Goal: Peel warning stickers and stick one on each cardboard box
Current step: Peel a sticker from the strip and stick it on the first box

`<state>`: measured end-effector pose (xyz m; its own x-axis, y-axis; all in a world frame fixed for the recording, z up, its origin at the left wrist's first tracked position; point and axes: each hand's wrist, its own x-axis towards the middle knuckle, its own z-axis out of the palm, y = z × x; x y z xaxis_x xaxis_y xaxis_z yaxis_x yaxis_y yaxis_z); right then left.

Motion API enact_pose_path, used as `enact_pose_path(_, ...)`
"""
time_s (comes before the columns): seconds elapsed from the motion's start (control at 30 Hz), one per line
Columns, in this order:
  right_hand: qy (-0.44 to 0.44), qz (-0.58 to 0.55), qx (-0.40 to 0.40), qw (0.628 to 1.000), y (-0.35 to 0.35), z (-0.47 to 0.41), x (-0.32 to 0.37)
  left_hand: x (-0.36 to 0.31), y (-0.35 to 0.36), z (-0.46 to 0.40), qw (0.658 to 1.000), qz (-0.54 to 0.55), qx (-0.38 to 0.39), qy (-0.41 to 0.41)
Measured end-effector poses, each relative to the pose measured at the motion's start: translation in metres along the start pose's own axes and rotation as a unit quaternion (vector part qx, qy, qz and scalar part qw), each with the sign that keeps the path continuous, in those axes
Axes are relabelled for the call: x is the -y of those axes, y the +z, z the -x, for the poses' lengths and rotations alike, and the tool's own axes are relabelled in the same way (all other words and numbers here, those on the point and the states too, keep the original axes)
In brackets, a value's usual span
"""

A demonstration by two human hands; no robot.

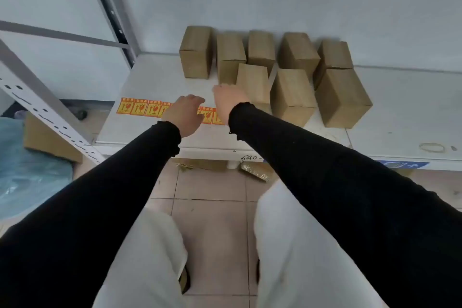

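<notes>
Eight cardboard boxes on the bench show no labels; left hand covers the sticker strip, right hand adjacent, fingers' grip indiscernible.

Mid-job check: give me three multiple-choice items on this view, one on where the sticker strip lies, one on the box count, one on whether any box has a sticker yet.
1. Where does the sticker strip lie?
A. on the floor
B. on the table, left of the boxes
C. on top of a box

2. How many cardboard boxes stand on the table?
A. four
B. six
C. eight

3. Do the visible box faces carry a sticker?
A. none does
B. half do
C. all do

Key: 1 B, the strip runs along the table under the left hand; 2 C, five behind, three in front; 3 A, every visible face is plain brown.
</notes>
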<state>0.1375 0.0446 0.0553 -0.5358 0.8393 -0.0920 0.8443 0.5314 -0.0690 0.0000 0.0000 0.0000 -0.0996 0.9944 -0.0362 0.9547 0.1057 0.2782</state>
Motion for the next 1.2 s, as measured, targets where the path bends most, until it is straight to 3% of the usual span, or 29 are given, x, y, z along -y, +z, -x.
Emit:
enact_pose_path(0.13, -0.001, 0.157, 0.055, 0.986, 0.019, -0.027, 0.013, 0.010, 0.018, -0.025, 1.000, -0.016, 0.026, -0.003)
enact_pose_path(0.27, 0.007, 0.301, 0.147, 0.942, 0.038, -0.048, 0.009, 0.010, 0.028, -0.042, 0.999, -0.039, 0.030, 0.023)
enact_pose_path(0.37, 0.002, 0.304, 0.161, 0.939, 0.045, -0.056, 0.010, 0.007, 0.028, -0.050, 0.998, -0.055, 0.026, 0.035)
enact_pose_path(0.47, -0.009, 0.276, 0.117, 0.954, 0.043, -0.055, 0.008, 0.005, 0.025, -0.054, 0.997, -0.052, 0.040, 0.030)
enact_pose_path(0.67, -0.042, 0.170, -0.002, 0.985, 0.024, -0.040, 0.006, 0.018, 0.006, -0.050, 0.996, 0.043, 0.077, 0.011)
enact_pose_path(0.8, -0.033, -0.041, -0.020, 0.998, -0.005, -0.024, -0.011, 0.021, -0.033, -0.042, 0.972, 0.205, 0.110, -0.002)
enact_pose_path(0.9, -0.014, -0.257, -0.014, 0.966, -0.021, -0.016, -0.030, 0.017, -0.062, -0.031, 0.954, 0.276, 0.114, 0.002)
enact_pose_path(1.0, -0.026, -0.379, -0.021, 0.925, -0.030, -0.010, -0.046, 0.010, -0.077, -0.023, 0.936, 0.333, 0.118, 0.001)
enact_pose_path(1.2, -0.058, -0.407, -0.080, 0.908, -0.027, -0.007, -0.061, 0.006, -0.084, -0.020, 0.899, 0.418, 0.131, 0.013)
